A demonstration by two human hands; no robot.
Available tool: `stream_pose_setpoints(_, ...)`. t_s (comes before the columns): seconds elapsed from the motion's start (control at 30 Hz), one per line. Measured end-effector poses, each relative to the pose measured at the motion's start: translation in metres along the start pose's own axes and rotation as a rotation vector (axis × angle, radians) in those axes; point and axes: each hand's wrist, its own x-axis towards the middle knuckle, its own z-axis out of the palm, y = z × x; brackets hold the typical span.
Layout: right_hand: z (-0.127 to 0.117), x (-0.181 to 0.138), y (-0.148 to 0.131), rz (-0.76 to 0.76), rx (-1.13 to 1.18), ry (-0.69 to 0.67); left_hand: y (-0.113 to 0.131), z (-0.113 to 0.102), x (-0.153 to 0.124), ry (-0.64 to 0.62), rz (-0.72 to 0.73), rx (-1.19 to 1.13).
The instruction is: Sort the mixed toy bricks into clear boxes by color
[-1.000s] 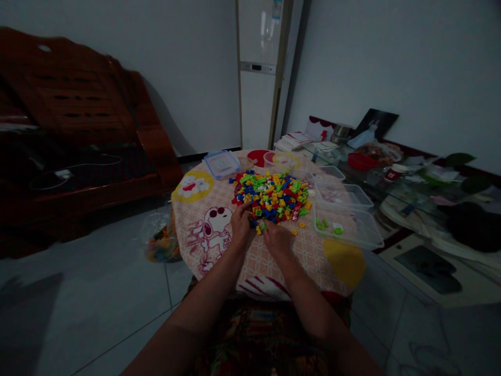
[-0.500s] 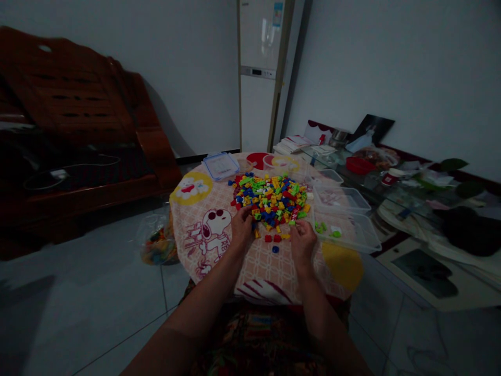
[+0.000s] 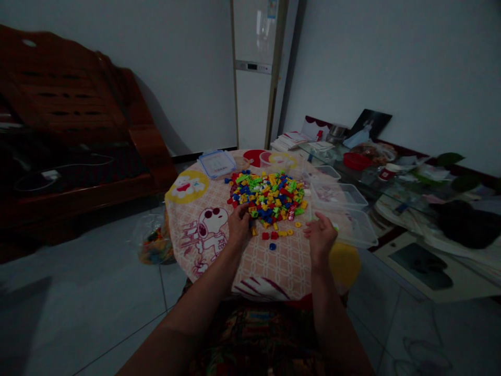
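Observation:
A heap of small plastic building bricks (image 3: 270, 196) in red, yellow, blue and green lies on the round table. At the heap's left edge is my left hand (image 3: 238, 225), its bent fingers apart and touching bricks. My right hand (image 3: 321, 237) hovers by the near left corner of a clear plastic box (image 3: 362, 230), fingers spread, with nothing visible in them. That hand hides part of the box and most of the green pieces in it. In front of the heap lie a short row of red bricks (image 3: 270, 236) and yellow pieces (image 3: 289, 232), plus one round blue piece (image 3: 272, 246).
More clear boxes (image 3: 344, 196) stand along the table's right side. A blue-rimmed lid (image 3: 216, 164) lies at the back left of the patterned tablecloth (image 3: 270, 269). A bag of colourful pieces (image 3: 154, 245) hangs or stands left of the table. A cluttered glass side table (image 3: 415, 206) is at right.
My right hand has moved right, from the heap's near edge to the clear box, and its fingers have spread. My left hand stays at the heap. The view has shifted slightly.

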Motion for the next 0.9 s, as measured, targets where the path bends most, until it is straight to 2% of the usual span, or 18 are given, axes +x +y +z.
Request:
stream_pose_setpoints(0.13,0.023,-0.014,0.014,-0.077,-0.122,-0.184,0.002,0.000,0.000,0.012,-0.005,0.009)
stream_pose_setpoints(0.27,0.043,-0.027,0.026,-0.168,-0.239,-0.303,0.010,0.003,-0.003,0.079,-0.025,0.012)
stream_pose_setpoints(0.47,0.050,-0.038,0.036,-0.328,-0.406,-0.357,0.015,0.005,-0.009,0.194,-0.037,-0.030)
stream_pose_setpoints(0.6,0.049,-0.038,0.040,-0.354,-0.439,-0.382,0.013,-0.002,-0.010,0.239,0.016,0.155)
stream_pose_setpoints(0.67,0.049,-0.038,0.042,-0.372,-0.439,-0.384,0.013,-0.007,-0.010,0.194,0.014,0.324)
stream_pose_setpoints(0.77,0.049,-0.038,0.043,-0.372,-0.472,-0.379,0.015,-0.012,-0.011,0.041,0.042,0.535)
stream_pose_setpoints(0.9,0.049,-0.038,0.042,-0.366,-0.490,-0.383,0.022,-0.016,-0.011,-0.031,0.031,0.631)
